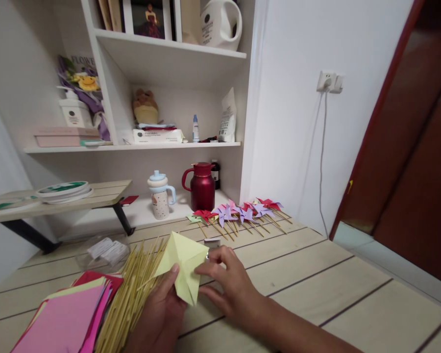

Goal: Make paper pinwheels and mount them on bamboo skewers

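holding a folded yellow paper piece between both hands, the person works low at the front of the pale wooden counter. the left hand comes up from below with its thumb pressed on the lower edge of the paper, fingers curled under it, so it is pinching the sheet. the right hand lies to the right of the paper, fingers bent and their tips touching the paper's right corner; a small silvery thing shows just above its fingers, too small to tell what it is. the paper is lifted a little above the counter, tilted, with pointed flaps

just left of the hands lies a bundle of thin bamboo sticks, fanned out and partly under the paper. left of the sticks sits a stack of coloured paper sheets, pink on top, red and pale yellow at the edges. behind the sticks is a clear plastic bag

farther back on the counter, a row of finished paper pinwheels in red, purple and green lies on sticks, side by side. behind them, in the low shelf niche, stand a dark red thermos jug and a white cup with a blue lid. a white wall socket with a cable hangs on the wall to the right
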`<state>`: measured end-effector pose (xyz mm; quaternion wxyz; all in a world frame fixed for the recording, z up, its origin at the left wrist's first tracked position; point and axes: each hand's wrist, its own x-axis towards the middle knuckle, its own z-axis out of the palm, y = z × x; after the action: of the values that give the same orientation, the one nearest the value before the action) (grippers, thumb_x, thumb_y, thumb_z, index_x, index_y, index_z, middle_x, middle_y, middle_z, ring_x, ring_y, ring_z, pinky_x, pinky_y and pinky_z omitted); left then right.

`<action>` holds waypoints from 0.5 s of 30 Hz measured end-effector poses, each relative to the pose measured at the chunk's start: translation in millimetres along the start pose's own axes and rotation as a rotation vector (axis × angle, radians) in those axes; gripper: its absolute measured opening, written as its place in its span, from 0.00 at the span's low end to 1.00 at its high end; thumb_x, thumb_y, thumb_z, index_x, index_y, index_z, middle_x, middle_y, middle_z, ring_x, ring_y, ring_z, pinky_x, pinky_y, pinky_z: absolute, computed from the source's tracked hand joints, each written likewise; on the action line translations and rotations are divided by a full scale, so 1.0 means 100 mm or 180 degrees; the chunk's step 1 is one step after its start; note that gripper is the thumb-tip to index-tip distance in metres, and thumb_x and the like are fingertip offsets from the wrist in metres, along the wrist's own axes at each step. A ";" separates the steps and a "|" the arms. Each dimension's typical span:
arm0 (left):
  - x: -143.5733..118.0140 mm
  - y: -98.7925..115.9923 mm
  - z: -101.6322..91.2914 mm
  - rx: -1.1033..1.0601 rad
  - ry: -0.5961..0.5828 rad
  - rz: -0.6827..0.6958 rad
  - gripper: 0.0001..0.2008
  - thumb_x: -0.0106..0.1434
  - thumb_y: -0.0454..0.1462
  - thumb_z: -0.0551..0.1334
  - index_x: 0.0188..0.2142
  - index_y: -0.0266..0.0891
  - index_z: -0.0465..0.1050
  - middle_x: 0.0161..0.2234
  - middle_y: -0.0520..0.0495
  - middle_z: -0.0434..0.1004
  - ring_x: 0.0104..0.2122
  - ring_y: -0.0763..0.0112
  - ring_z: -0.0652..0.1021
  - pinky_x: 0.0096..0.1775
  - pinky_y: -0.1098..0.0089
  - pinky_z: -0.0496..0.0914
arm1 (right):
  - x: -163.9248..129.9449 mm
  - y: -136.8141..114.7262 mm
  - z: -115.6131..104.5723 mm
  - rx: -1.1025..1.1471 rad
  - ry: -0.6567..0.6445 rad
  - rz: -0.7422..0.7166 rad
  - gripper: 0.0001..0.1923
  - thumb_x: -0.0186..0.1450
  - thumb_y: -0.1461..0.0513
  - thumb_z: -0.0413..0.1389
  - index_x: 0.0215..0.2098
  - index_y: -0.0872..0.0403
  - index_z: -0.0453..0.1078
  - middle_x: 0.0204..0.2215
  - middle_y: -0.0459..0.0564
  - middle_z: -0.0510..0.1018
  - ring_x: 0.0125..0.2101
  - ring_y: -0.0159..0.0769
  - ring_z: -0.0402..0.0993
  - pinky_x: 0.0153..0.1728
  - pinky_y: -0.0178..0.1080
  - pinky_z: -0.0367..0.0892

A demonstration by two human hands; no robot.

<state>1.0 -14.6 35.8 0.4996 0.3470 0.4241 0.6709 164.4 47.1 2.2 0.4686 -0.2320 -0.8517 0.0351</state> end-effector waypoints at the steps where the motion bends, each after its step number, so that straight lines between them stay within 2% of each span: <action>1: -0.03 0.03 -0.02 0.0296 0.0002 0.0202 0.20 0.45 0.30 0.72 0.40 0.44 0.82 0.48 0.49 0.82 0.59 0.53 0.70 0.62 0.65 0.62 | 0.00 -0.02 0.00 -0.0040 -0.0040 -0.0024 0.17 0.63 0.66 0.60 0.49 0.48 0.70 0.40 0.49 0.67 0.40 0.39 0.67 0.40 0.41 0.66; 3: -0.06 0.06 -0.05 0.0775 -0.0082 0.0371 0.17 0.45 0.35 0.73 0.38 0.41 0.83 0.47 0.46 0.82 0.56 0.48 0.72 0.62 0.64 0.61 | 0.00 -0.05 0.01 -0.0080 -0.0058 -0.0029 0.13 0.63 0.64 0.60 0.46 0.47 0.72 0.38 0.48 0.68 0.38 0.38 0.67 0.39 0.41 0.66; 6: -0.02 0.04 -0.08 0.0972 -0.0190 0.0348 0.17 0.45 0.41 0.73 0.36 0.39 0.83 0.44 0.41 0.82 0.51 0.46 0.75 0.58 0.60 0.66 | 0.01 -0.06 0.01 -0.0008 -0.0024 0.0001 0.12 0.64 0.64 0.61 0.45 0.47 0.73 0.38 0.48 0.68 0.38 0.39 0.67 0.40 0.42 0.66; 8: 0.03 -0.01 -0.08 0.0573 -0.0218 0.0207 0.18 0.43 0.40 0.74 0.36 0.40 0.82 0.44 0.41 0.82 0.51 0.46 0.75 0.56 0.60 0.68 | 0.01 -0.06 0.02 0.0087 0.0011 0.0047 0.13 0.63 0.64 0.62 0.47 0.47 0.73 0.39 0.49 0.69 0.41 0.40 0.68 0.42 0.43 0.67; 11: 0.05 -0.05 -0.03 0.0014 -0.0335 -0.0145 0.16 0.47 0.42 0.72 0.36 0.40 0.81 0.44 0.42 0.82 0.53 0.49 0.74 0.54 0.60 0.70 | -0.01 -0.05 0.03 0.0147 0.0058 0.0083 0.17 0.63 0.65 0.62 0.50 0.47 0.71 0.43 0.51 0.68 0.44 0.42 0.67 0.45 0.45 0.66; 15: 0.05 -0.03 0.06 -0.0122 -0.0439 -0.0386 0.18 0.54 0.46 0.67 0.42 0.40 0.79 0.43 0.43 0.82 0.51 0.53 0.76 0.53 0.58 0.70 | -0.04 -0.04 0.05 -0.0028 -0.0008 0.0013 0.26 0.62 0.70 0.58 0.57 0.47 0.65 0.45 0.53 0.67 0.47 0.44 0.66 0.47 0.48 0.64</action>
<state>5.8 -7.7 35.1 0.5739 0.3564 0.3961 0.6219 160.4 42.4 -2.6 0.4664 -0.2358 -0.8519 0.0326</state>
